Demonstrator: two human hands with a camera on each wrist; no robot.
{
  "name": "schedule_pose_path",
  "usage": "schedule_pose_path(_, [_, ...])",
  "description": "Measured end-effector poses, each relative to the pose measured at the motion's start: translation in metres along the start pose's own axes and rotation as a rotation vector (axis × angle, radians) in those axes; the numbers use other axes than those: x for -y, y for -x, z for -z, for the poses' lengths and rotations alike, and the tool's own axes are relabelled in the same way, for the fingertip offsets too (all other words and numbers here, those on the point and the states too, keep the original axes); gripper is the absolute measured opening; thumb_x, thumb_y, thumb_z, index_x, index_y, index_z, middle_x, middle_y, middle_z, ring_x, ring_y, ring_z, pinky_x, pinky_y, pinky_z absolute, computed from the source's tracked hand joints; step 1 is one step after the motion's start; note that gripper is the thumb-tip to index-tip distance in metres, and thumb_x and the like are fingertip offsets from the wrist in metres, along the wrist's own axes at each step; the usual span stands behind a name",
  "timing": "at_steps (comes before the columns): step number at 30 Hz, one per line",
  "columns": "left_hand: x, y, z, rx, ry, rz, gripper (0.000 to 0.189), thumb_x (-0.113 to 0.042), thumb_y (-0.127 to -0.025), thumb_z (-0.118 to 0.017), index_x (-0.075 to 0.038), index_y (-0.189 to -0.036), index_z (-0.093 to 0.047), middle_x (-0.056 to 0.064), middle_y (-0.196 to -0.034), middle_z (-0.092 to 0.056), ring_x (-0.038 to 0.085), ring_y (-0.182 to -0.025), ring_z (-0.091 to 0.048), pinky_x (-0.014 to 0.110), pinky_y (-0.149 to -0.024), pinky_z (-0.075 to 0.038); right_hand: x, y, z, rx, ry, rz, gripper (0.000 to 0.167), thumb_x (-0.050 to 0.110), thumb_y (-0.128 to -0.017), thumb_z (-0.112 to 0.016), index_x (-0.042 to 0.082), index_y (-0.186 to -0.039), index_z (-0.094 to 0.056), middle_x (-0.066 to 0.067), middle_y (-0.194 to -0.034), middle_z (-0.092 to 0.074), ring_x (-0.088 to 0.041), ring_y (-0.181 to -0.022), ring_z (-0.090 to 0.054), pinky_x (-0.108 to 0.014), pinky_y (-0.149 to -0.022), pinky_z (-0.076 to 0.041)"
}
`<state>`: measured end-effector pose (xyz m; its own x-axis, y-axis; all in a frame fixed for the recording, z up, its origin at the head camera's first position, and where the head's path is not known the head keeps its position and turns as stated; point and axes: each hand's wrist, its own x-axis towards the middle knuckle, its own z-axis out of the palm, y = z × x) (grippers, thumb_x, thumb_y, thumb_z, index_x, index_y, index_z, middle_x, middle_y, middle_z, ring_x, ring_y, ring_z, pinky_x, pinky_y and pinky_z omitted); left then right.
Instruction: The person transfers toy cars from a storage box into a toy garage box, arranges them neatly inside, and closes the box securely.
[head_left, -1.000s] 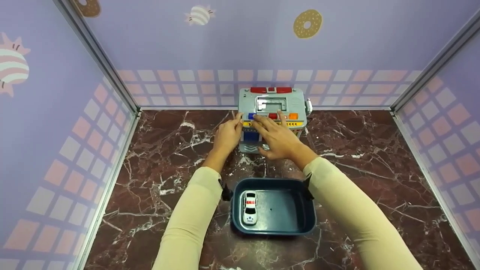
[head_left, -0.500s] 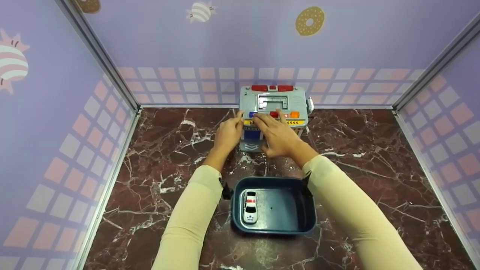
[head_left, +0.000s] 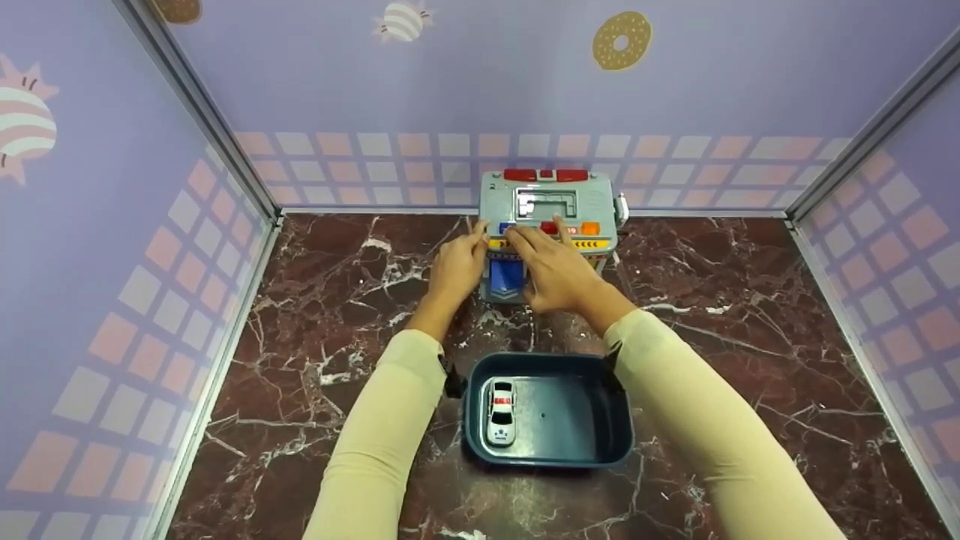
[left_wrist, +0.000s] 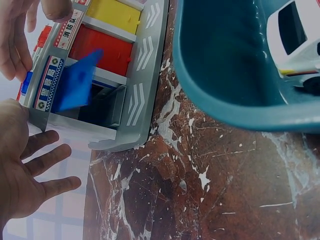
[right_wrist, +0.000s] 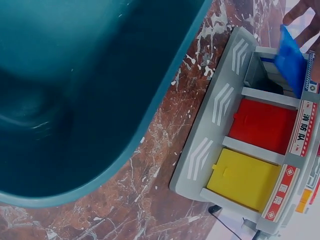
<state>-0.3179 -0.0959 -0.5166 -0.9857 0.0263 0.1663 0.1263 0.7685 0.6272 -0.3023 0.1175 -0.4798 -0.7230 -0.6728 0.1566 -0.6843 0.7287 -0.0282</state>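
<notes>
A grey toy garage (head_left: 495,196) stands against the back wall. My right hand (head_left: 561,274) reaches over its front from the right, fingertips at the blue button (head_left: 504,226) and the red button on its front edge. At the garage's left front corner is my left hand (head_left: 456,268), its thumb side against the body and the other fingers (left_wrist: 62,187) spread out straight. The blue door (left_wrist: 77,82) is swung outward, baring a dark compartment (right_wrist: 265,77). Beside it, the red door (right_wrist: 264,125) and yellow door (right_wrist: 245,179) are closed.
A dark teal tray (head_left: 551,462) sits between the forearms, in front of the garage. In its left part lies a white toy police car (head_left: 501,416). Patterned lilac walls (head_left: 487,82) enclose the marbled tabletop (head_left: 337,315) at the back and sides.
The garage's blue door has swung outward from its closed position, over the ramp. Both hands have stayed at the garage almost unmoved; the head view has shifted slightly.
</notes>
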Motion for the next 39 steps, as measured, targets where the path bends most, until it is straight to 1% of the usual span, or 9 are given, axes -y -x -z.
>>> schedule_pose_path(9, [-0.001, 0.000, 0.001, -0.011, -0.007, 0.009, 0.041, -0.039, -0.118, -0.052, -0.017, -0.143, -0.076, 0.013, -0.130, -0.081, 0.042, -0.124, -0.076, 0.060, -0.102, -0.059, 0.000, 0.002, 0.000, 0.001, 0.022, 0.009, 0.095, 0.032, -0.085, -0.077, 0.003, -0.168, -0.041, -0.018, -0.173, -0.046, -0.035, -0.160, -0.047, -0.082, -0.130, -0.016])
schedule_pose_path(13, [-0.002, 0.002, 0.000, -0.010, -0.005, 0.019, 0.041, -0.040, -0.118, -0.053, -0.023, -0.149, -0.072, 0.012, -0.132, -0.081, 0.041, -0.124, -0.076, 0.060, -0.102, -0.059, 0.001, 0.004, 0.001, 0.007, 0.036, 0.015, 0.092, 0.040, -0.089, -0.073, 0.006, -0.169, -0.041, -0.017, -0.174, -0.044, -0.035, -0.161, -0.045, -0.084, -0.129, -0.015])
schedule_pose_path(18, [-0.003, 0.002, 0.001, -0.002, -0.007, 0.010, 0.042, -0.040, -0.118, -0.052, -0.022, -0.150, -0.072, 0.012, -0.136, -0.079, 0.042, -0.126, -0.075, 0.060, -0.104, -0.059, 0.002, 0.008, 0.002, -0.001, 0.029, 0.003, 0.082, 0.056, -0.102, -0.062, 0.017, -0.171, -0.040, -0.016, -0.175, -0.042, -0.041, -0.160, -0.043, -0.084, -0.129, -0.014])
schedule_pose_path(21, [-0.002, 0.001, 0.001, 0.003, -0.012, -0.001, 0.043, -0.040, -0.119, -0.050, -0.024, -0.154, -0.068, 0.013, -0.136, -0.079, 0.041, -0.127, -0.075, 0.060, -0.105, -0.058, 0.003, 0.011, 0.002, -0.019, 0.034, -0.008, 0.081, 0.068, -0.105, -0.055, 0.024, -0.171, -0.041, -0.016, -0.173, -0.044, -0.044, -0.158, -0.042, -0.082, -0.129, -0.020])
schedule_pose_path(24, [0.000, 0.001, 0.001, -0.007, -0.008, -0.004, 0.042, -0.038, -0.119, -0.051, -0.023, -0.153, -0.068, 0.013, -0.135, -0.080, 0.042, -0.126, -0.075, 0.060, -0.104, -0.059, 0.004, 0.015, 0.002, -0.048, 0.064, -0.003, 0.082, 0.075, -0.103, -0.051, 0.027, -0.170, -0.043, -0.016, -0.169, -0.047, -0.044, -0.153, -0.047, -0.081, -0.126, -0.029])
schedule_pose_path(27, [-0.001, 0.001, 0.000, -0.016, -0.006, -0.004, 0.041, -0.038, -0.118, -0.052, -0.021, -0.150, -0.071, 0.014, -0.136, -0.079, 0.043, -0.126, -0.075, 0.060, -0.104, -0.059, 0.006, 0.023, 0.002, -0.087, 0.082, 0.002, 0.082, 0.076, -0.102, -0.053, 0.029, -0.168, -0.047, -0.015, -0.167, -0.051, -0.043, -0.150, -0.051, -0.080, -0.123, -0.034])
schedule_pose_path(31, [-0.001, 0.001, 0.000, -0.004, 0.001, 0.001, 0.042, -0.039, -0.119, -0.051, -0.022, -0.153, -0.068, 0.014, -0.140, -0.077, 0.042, -0.129, -0.074, 0.060, -0.105, -0.059, 0.011, 0.038, 0.000, -0.122, 0.064, -0.019, 0.081, 0.075, -0.099, -0.061, 0.031, -0.165, -0.051, -0.016, -0.165, -0.053, -0.045, -0.148, -0.053, -0.080, -0.117, -0.039])
schedule_pose_path(36, [-0.002, 0.002, 0.001, -0.009, 0.010, 0.017, 0.042, -0.039, -0.118, -0.052, -0.020, -0.151, -0.071, 0.017, -0.137, -0.078, 0.042, -0.128, -0.074, 0.060, -0.106, -0.058, 0.015, 0.055, -0.004, -0.163, 0.036, -0.019, 0.079, 0.072, -0.094, -0.070, 0.030, -0.160, -0.059, -0.014, -0.159, -0.057, -0.043, -0.143, -0.055, -0.077, -0.110, -0.045])
schedule_pose_path(39, [-0.003, 0.003, 0.001, -0.014, 0.009, 0.024, 0.042, -0.039, -0.118, -0.053, -0.019, -0.150, -0.071, 0.017, -0.135, -0.078, 0.042, -0.128, -0.074, 0.060, -0.106, -0.057, 0.018, 0.065, -0.005, -0.174, 0.044, -0.010, 0.077, 0.073, -0.094, -0.070, 0.030, -0.158, -0.061, -0.012, -0.156, -0.060, -0.042, -0.140, -0.057, -0.076, -0.108, -0.046])
